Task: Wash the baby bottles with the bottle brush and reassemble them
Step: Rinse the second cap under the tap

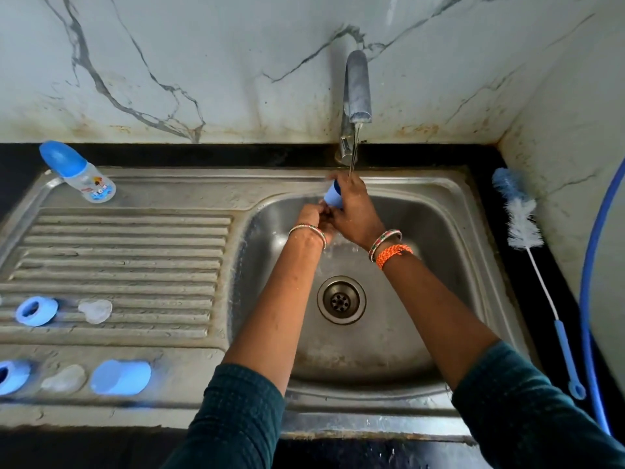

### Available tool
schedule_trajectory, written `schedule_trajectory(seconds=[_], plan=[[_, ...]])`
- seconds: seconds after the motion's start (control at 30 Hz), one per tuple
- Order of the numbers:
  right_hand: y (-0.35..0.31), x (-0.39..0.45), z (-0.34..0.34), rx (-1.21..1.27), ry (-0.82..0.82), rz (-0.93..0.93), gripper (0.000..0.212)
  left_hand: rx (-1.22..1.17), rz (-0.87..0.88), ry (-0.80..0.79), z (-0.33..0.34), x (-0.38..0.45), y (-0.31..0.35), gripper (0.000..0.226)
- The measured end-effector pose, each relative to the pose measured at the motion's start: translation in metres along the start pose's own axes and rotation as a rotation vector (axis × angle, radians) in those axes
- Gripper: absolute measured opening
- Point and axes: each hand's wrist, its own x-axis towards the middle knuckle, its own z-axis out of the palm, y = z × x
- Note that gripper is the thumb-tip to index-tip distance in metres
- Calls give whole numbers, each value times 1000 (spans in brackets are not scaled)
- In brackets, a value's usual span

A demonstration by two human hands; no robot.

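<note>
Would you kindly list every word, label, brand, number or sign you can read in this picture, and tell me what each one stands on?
Assembled baby bottle on the drainboard's far left corner: a coloured printed label with a picture and some lettering, too small and blurred to read.
Blue cap held under the tap by the right hand, the left hand beside it: no text shows.
Bottle brush, loose rings, teats, and sink: no text visible.

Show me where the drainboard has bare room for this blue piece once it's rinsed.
Bare ribs lie between the assembled blue-capped baby bottle and the clear silicone teat. The near-left edge is crowded: blue screw ring, blue plastic cap.
</note>
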Motion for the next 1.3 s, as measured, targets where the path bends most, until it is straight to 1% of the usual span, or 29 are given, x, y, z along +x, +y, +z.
schedule_trajectory(seconds=[0.07, 0.1, 0.2, 0.27, 0.4, 0.47, 0.57, 0.6, 0.63, 0.67, 0.7, 0.73, 0.77, 0.8, 0.83, 0.87, 0.9, 1.0, 1.03, 1.1, 1.13, 1.17, 1.23, 1.27, 1.3], plan=[[-8, -1, -3, 134, 10, 92, 58, 45, 3, 16, -5, 2, -2, 23], [-11, -1, -5, 193, 35, 132, 57, 39, 0, 5, -6, 2, -3, 21], [-12, 0, -11, 232, 142, 201, 43, 14, -38, -41, -4, -2, -2, 23], [-13, -1, -15, 254, 193, 248, 40, 99, -52, -66, -5, -2, 0, 25], [-14, -6, -17, 222, 260, 246, 47, 347, -45, -52, -9, 3, 4, 31], [-18, -6, -17, 197, 299, 215, 47, 360, -29, -24, -10, 4, 5, 28], [-20, -7, -12, 196, 429, 123, 46, 316, -29, 37, -20, 10, 7, 27], [-15, -9, -6, 202, 438, 123, 45, 328, -28, 68, -24, 14, 8, 27], [-7, -12, 1, 194, 400, 142, 44, 357, -22, 99, -27, 17, 9, 28], [0, -18, 9, 176, 299, 198, 45, 405, -13, 131, -30, 17, 9, 28], [7, -24, 18, 154, 179, 260, 50, 452, -8, 155, -32, 17, 9, 28], [11, -30, 23, 140, 94, 325, 59, 497, -4, 174, -35, 18, 9, 27], [12, -32, 26, 146, 76, 362, 66, 526, -2, 185, -38, 21, 10, 27], [9, -31, 26, 171, 119, 378, 70, 542, 6, 193, -40, 25, 11, 27], [5, -28, 24, 213, 203, 353, 69, 546, 13, 204, -42, 28, 13, 27], [3, -23, 23, 231, 263, 326, 65, 550, 22, 214, -43, 31, 15, 27], [4, -17, 24, 237, 279, 293, 61, 546, 29, 217, -42, 34, 16, 27], [8, -15, 27, 177, 91, 297, 57, 550, 19, 186, -38, 35, 14, 26], [10, -15, 27, 178, 98, 299, 55, 542, 6, 163, -37, 35, 13, 25], [8, -10, 23, 200, 232, 284, 53, 530, 3, 136, -35, 36, 13, 25], [6, -6, 21, 198, 268, 271, 55, 530, 8, 147, -33, 37, 14, 26], [6, -5, 20, 193, 255, 255, 58, 525, 6, 164, -32, 37, 12, 26], [6, -4, 20, 199, 153, 300, 67, 505, -16, 167, -29, 36, 10, 24], [5, -4, 20, 215, 155, 318, 67, 492, -27, 148, -28, 36, 8, 23], [4, -4, 21, 246, 217, 301, 65, 473, -35, 128, -28, 36, 7, 23]])
